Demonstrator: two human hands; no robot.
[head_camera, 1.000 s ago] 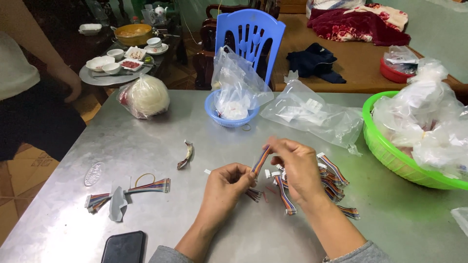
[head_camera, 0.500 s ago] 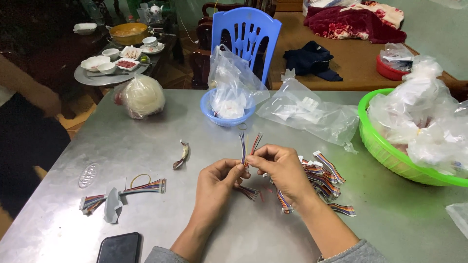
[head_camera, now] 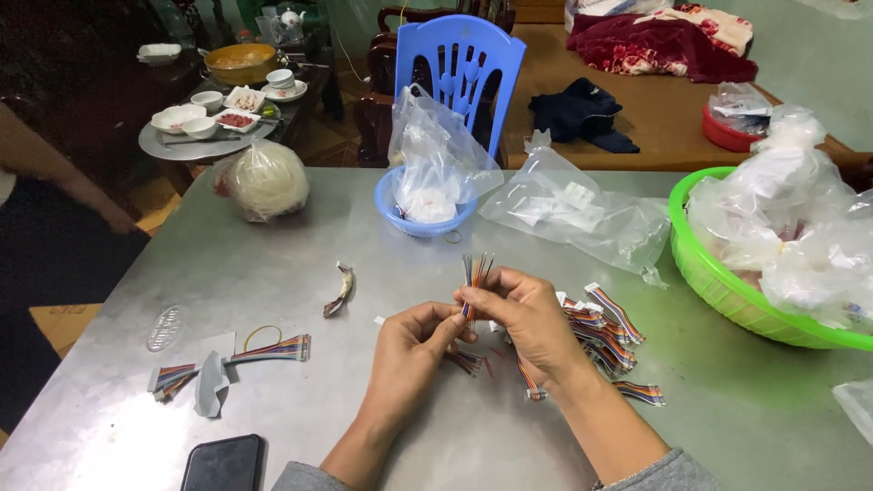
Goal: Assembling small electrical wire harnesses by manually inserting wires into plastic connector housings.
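Pinching one upright ribbon-wire bundle (head_camera: 476,277), left hand (head_camera: 414,350) and right hand (head_camera: 527,318) both grasping, hands unmoved, one green basket (head_camera: 705,264), one phone (head_camera: 223,464).

Both hands meet over the grey metal table (head_camera: 273,273). The right hand (head_camera: 527,318) pinches a short multicoloured ribbon cable (head_camera: 476,277) that stands upright, its loose wire ends fanning above the fingers (head_camera: 482,295). The left hand (head_camera: 409,350) touches the cable's lower end from the left. A heap of similar cables (head_camera: 605,332) lies just right of the right hand. Farther left lie 2 cable bundles (head_camera: 273,350), and a black phone (head_camera: 223,464) rests at the near edge.
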